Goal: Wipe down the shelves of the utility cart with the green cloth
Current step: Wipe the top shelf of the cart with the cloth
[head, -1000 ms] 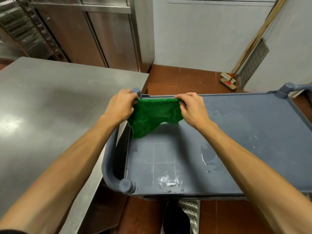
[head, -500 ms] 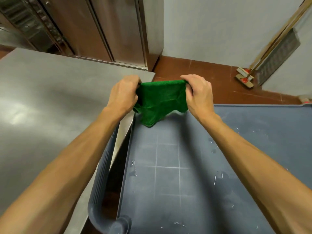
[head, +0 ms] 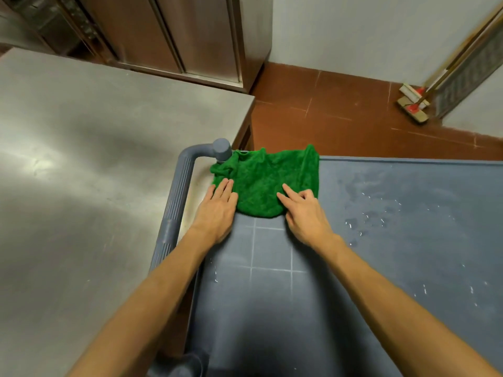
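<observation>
Green cloth [head: 268,180] pressed by flat left hand [head: 217,205]; right hand [head: 304,210], fingers relaxed, touches it.

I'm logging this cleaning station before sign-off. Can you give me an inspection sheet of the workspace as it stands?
Surface: grey top shelf of the cart, with water drops towards its right side.
Job's things: green cloth lies spread in the shelf's far left corner, beside the corner post.
Clutter: nothing seen.
Hands: left hand flat, with its fingers on the cloth's left edge; right hand on the near edge, index finger straight.
Cables: nothing seen.
Surroundings: steel table left of the cart, steel cabinet behind it, long-handled brushes leaning on the wall, red tiled floor.
</observation>
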Tool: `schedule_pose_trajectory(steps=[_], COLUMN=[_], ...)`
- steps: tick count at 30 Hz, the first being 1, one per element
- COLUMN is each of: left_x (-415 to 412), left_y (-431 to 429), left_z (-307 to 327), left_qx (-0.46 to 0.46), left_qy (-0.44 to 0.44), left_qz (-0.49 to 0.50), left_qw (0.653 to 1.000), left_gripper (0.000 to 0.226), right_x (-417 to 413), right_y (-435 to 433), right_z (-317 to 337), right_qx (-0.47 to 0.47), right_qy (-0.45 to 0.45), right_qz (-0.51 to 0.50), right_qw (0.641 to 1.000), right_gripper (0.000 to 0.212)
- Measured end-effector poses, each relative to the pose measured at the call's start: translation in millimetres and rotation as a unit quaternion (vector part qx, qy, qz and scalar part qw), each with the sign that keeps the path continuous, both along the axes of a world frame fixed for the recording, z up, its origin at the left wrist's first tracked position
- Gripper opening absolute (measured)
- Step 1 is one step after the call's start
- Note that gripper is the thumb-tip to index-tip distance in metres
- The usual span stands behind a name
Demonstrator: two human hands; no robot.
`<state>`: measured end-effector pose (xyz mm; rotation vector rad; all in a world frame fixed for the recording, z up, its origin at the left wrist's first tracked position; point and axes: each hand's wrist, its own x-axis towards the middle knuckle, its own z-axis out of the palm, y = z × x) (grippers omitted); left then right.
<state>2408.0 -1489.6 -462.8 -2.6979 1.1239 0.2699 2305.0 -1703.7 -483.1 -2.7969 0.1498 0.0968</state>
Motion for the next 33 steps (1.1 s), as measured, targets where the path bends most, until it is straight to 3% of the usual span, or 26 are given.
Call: schedule_pose_trajectory(steps=[21, 33], left_x=[-111.4, -195.6], left_y=[56.8, 83.1], left_z=[21.4, 22.7], left_qx=[0.061, 0.059], left_qy=[0.049, 0.075], left_qz=[0.018, 0.049], left_qw=[0.997, 0.994], left_gripper=[0.055, 0.048], right_x=[-109.0, -197.7], right_y=[59.4, 93.1], right_z=[16.9, 10.1], right_qx=[-0.034, -0.023], right_qy=[0.078, 0.068], right_qz=[0.013, 0.012], right_qw=[0.996, 0.997], right_gripper=[0.056, 0.056])
